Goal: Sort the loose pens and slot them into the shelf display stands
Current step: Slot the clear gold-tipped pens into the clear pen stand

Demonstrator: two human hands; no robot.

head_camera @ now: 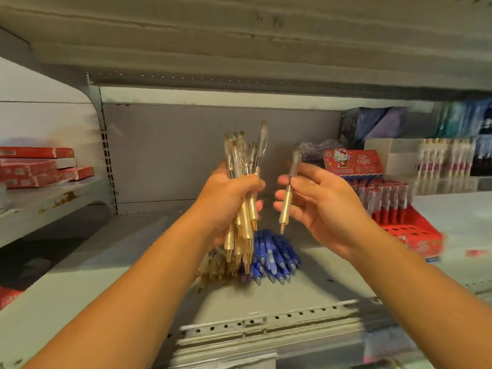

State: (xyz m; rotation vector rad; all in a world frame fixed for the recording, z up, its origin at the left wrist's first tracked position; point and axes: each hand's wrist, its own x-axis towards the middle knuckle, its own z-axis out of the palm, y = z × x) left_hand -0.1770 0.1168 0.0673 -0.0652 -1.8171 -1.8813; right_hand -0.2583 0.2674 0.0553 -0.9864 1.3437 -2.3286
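1. Gripping a bundle of gold pens (243, 198), the left hand (229, 206) is clenched round their middles above the shelf (106, 262); tips point down, clear caps stand up.
2. Right hand (322, 206) pinches 1 single gold pen (288, 193) between thumb and fingers, tip down, held just beside the bundle but apart from it.
3. On the shelf below the hands: a loose pile of blue pens (274, 258), tips toward the camera; more gold pens (213, 267) lie just left of them, blurred.
4. Right of the hands, a red display stand (410, 230) holds upright red pens (386, 201); a cartoon-cat header card (352, 161) rises behind them.
5. Farther right, a white stand (394, 153) carries pale pens in a row.
6. Far left, red boxes (37, 166) stacked on a neighbouring shelf.
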